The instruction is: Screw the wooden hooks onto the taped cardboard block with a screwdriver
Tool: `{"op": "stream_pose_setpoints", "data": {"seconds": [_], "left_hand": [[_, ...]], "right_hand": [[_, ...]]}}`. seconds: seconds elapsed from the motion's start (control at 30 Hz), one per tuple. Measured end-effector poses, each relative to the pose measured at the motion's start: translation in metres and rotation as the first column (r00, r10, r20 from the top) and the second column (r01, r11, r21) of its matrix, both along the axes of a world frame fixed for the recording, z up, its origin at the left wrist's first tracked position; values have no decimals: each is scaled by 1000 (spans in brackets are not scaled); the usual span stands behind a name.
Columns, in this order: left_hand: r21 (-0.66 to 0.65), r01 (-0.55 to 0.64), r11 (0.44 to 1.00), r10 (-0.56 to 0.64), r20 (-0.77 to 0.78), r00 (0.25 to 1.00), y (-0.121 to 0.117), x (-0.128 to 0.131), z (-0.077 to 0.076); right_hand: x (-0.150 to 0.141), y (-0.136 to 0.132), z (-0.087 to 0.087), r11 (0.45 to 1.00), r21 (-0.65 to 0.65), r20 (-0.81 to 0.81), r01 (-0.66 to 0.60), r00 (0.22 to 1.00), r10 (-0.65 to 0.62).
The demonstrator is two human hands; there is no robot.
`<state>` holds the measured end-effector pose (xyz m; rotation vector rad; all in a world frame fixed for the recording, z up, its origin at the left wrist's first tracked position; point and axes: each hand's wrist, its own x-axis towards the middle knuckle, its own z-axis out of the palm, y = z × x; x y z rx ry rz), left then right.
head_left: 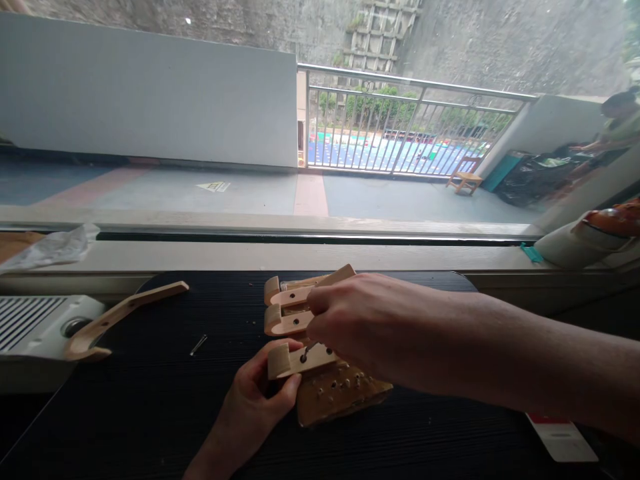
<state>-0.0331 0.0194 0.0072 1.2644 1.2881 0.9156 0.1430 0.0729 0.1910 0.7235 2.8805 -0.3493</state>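
My left hand [257, 393] pinches the rounded end of a pale wooden hook piece [320, 357], thumb in front and fingers behind. Dark holes show along this piece. Above it, my right hand [345, 320] is closed, and a thin metal rod [311, 348] runs from its fingers to the hole nearest the rounded end. Two similar wooden pieces [293, 296] [293, 323] lie just behind, partly covered by my right hand. Under and in front of the held piece lies a brown slab [340, 397] with several small screws on it.
A loose wooden hook [133, 303] rests at the black table's [150, 413] left edge, near a white slatted appliance [45, 320]. Small metal screws [199, 345] lie on the table. A red-and-white card [565, 440] is at right. Behind are a window sill [300, 255] and a pale container [580, 240].
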Motion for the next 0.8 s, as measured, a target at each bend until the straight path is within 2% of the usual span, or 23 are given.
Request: {"op": "stream_pose_setpoints", "data": {"seconds": [0.2,0.33,0.63,0.8], "left_hand": [[29,-38,999,42,-128,991,1,4,6],[43,-68,997,73,-147,986,2,6,9],[-62,-186,981,190,59,980,2,12,13],[-70,-172,983,181,154,971,2,14,9]], "right_hand": [[-1,2,-2,999,8,4,-45,999,45],[-3,2,-2,999,1,-25,-32,999,32],[-9,-4,3,999,-44,-17,-19,1000,19],[-11,-8,4,999,-32,2,12,1000,-12]]}}
